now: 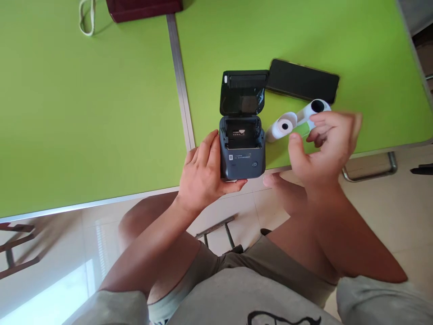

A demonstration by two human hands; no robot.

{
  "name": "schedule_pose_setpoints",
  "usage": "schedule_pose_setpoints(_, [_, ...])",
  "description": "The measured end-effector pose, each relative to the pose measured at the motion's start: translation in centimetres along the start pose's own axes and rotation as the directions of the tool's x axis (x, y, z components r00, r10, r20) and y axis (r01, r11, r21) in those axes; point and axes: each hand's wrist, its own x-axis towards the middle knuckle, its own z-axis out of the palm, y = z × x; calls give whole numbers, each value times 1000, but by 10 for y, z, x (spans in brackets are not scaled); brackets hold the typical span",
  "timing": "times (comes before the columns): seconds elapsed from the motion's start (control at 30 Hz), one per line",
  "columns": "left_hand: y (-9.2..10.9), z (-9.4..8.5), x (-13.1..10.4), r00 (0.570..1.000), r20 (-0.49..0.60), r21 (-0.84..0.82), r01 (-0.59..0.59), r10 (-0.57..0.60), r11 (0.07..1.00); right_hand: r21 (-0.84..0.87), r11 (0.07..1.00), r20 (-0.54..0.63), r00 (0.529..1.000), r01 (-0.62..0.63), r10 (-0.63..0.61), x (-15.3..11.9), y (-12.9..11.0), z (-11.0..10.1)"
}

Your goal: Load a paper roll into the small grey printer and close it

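Observation:
A dark grey label printer (241, 163) sits at the table's front edge with its lid (241, 108) swung up. Its inner bay shows, with no roll in it. My left hand (203, 174) grips the printer's left side, the thumb along the lower edge. To the right lie a small white paper roll (280, 131) and a second white roll (306, 113) with a wide dark core. A strip of paper seems to link the two. Slightly blurred, my right hand (320, 151) hovers beside the rolls, thumb and index finger apart, nothing visible between them.
A black smartphone (304, 81) lies behind the rolls, close to the raised lid. Farther back on the green table (84, 113) are a dark red box (144, 9) and a white cord loop (87, 18). A metal seam (179, 76) crosses the tabletop.

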Motion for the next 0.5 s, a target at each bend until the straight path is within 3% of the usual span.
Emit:
schedule_pose_setpoints(0.13, [0, 0, 0, 1000, -7, 8, 6, -6, 1000, -12, 998, 56, 996, -68, 69, -2, -9, 9])
schedule_pose_setpoints(0.3, [0, 0, 0, 1000, 13, -6, 12, -12, 1000, -5, 992, 208, 970, -128, 127, -5, -2, 21])
schedule_pose_setpoints(0.5, [0, 1, 1, 1000, 10, -13, 6, -6, 1000, 117, 986, 317, 945, -117, 74, -1, 2, 20])
